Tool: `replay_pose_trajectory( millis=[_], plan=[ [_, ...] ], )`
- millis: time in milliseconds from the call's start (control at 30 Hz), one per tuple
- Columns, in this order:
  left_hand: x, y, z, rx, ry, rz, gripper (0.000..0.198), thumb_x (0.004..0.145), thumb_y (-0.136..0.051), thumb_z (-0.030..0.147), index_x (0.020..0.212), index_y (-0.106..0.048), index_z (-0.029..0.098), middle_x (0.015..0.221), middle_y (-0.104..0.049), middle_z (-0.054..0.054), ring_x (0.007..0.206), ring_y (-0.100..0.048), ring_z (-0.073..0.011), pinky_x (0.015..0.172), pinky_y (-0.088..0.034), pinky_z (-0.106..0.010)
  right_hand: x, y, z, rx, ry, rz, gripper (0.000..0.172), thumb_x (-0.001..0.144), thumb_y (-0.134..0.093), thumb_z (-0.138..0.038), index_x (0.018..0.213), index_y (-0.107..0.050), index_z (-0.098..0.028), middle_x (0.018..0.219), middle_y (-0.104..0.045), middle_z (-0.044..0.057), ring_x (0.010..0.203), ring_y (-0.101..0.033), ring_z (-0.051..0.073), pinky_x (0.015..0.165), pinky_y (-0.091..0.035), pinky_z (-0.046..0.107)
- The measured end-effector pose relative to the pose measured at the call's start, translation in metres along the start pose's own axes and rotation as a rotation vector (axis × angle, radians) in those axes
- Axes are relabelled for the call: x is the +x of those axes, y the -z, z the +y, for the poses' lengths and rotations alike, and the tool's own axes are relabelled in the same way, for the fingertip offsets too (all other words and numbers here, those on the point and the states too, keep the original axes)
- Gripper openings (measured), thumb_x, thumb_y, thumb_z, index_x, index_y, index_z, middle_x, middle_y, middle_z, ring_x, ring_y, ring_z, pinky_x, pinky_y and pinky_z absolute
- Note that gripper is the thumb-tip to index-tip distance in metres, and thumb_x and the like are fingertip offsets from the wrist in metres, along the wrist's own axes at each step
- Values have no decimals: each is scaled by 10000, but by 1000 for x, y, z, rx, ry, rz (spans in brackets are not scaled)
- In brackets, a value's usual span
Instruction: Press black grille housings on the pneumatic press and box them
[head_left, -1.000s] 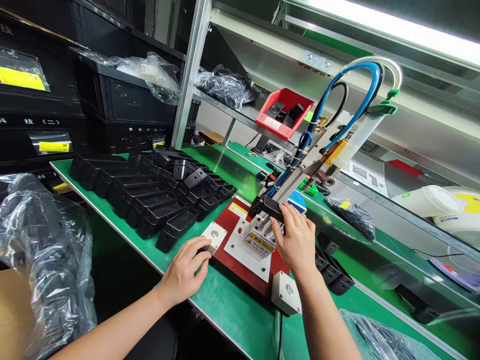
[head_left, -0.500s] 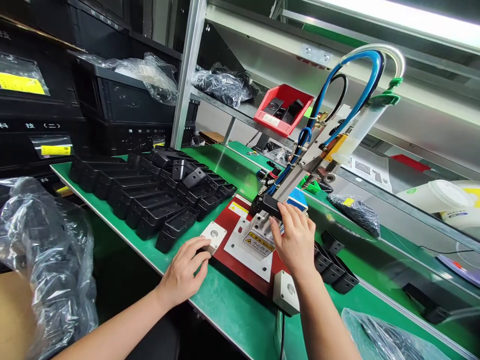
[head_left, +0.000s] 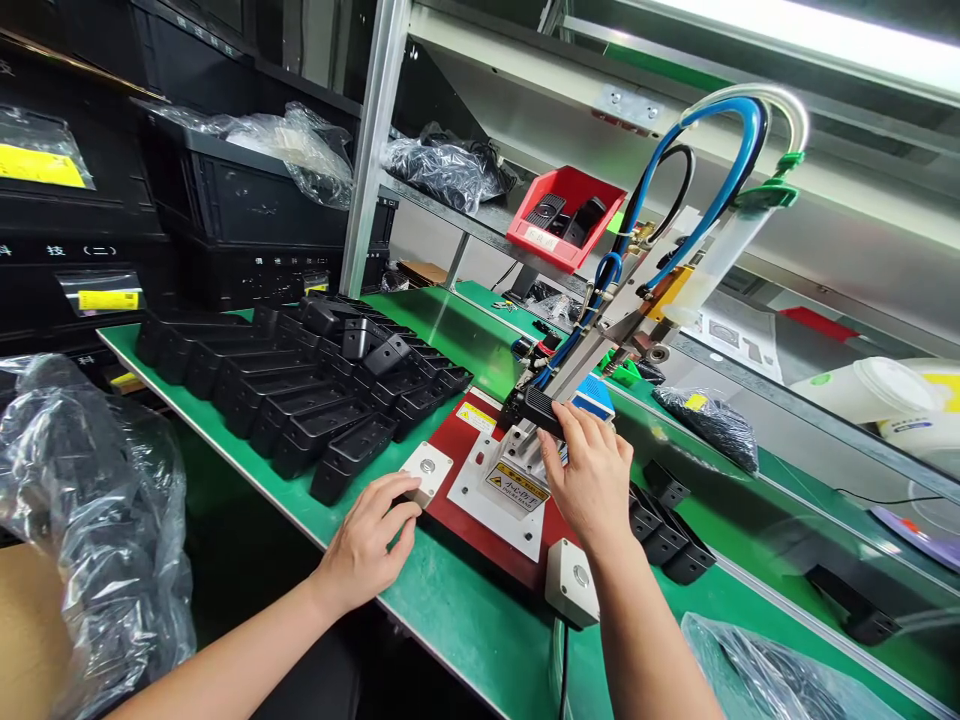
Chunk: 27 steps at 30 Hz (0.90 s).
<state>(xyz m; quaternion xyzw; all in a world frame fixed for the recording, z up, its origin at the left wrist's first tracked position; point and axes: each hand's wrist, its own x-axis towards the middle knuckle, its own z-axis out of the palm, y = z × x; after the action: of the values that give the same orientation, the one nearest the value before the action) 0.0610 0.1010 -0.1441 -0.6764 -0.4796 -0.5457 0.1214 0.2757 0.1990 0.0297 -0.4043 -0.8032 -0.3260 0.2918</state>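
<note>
The right hand [head_left: 592,485] grips a black plastic housing [head_left: 534,411] between its fingers, holding it at a metal fixture [head_left: 521,452]. The left hand [head_left: 367,545] lies with fingers slightly curled, their tips touching a white push-button box [head_left: 427,473]. Beyond the left fingers, rows of black housings [head_left: 300,395] stand on the green tabletop [head_left: 465,610]. A red bin [head_left: 566,215] sits on a shelf [head_left: 465,218] past the right fingers.
</note>
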Motion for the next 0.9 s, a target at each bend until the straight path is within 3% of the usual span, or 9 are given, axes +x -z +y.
replay_pose_trajectory(
  millis=[267, 600, 900],
  plan=[
    [1, 1, 1, -1, -2, 0, 192, 839, -554, 35, 967, -602, 170, 1192, -585, -108, 1209, -524, -247, 996, -510, -420, -2, -4, -1, 1, 8, 29, 338, 1004, -454, -369, 1226, -598, -159, 1234, -659, 107, 1156, -578, 255, 912, -351, 394],
    [2, 1, 1, -6, 0, 16, 202, 835, -545, 37, 964, -608, 178, 1177, -603, -103, 1198, -541, -247, 987, -523, -423, -7, -5, 3, 51, 7, -4, 411, 995, -462, -390, 1341, -530, -179, 1336, -594, 120, 1267, -513, 268, 1008, -356, 435],
    [-1, 0, -1, -6, 11, 3, 216, 840, -535, 44, 982, -606, 190, 1194, -592, -104, 1215, -530, -251, 983, -516, -427, -39, -8, 8, 213, -54, 191, 395, 954, -527, -290, 1337, -509, -192, 1425, -491, 166, 1340, -443, 309, 1047, -402, 507]
  ],
)
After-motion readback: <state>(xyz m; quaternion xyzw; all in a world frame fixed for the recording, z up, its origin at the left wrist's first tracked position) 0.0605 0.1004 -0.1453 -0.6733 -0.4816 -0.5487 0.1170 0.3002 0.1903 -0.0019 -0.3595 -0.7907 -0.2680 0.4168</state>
